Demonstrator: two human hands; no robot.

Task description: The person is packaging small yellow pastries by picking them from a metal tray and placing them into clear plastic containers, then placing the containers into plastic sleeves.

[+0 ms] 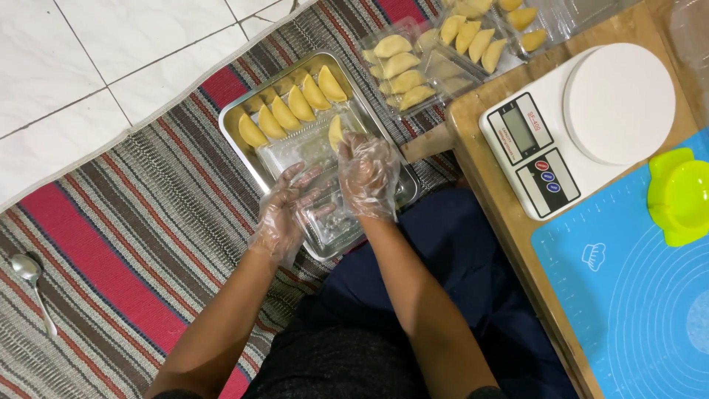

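Gloved left hand [289, 203] lies spread on a clear box [314, 185] in a metal tray [247, 159]; right hand [367, 174] pinches a yellow pastry [336, 133].

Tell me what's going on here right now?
A person sitting on a striped rug is working with both hands in thin clear plastic gloves over a metal tray of yellow half-moon pastries. The left hand rests on a clear plastic container lying in the tray, and the right hand is setting one pastry into it. More filled clear containers sit beyond the tray. A white kitchen scale stands on the low wooden table at right.
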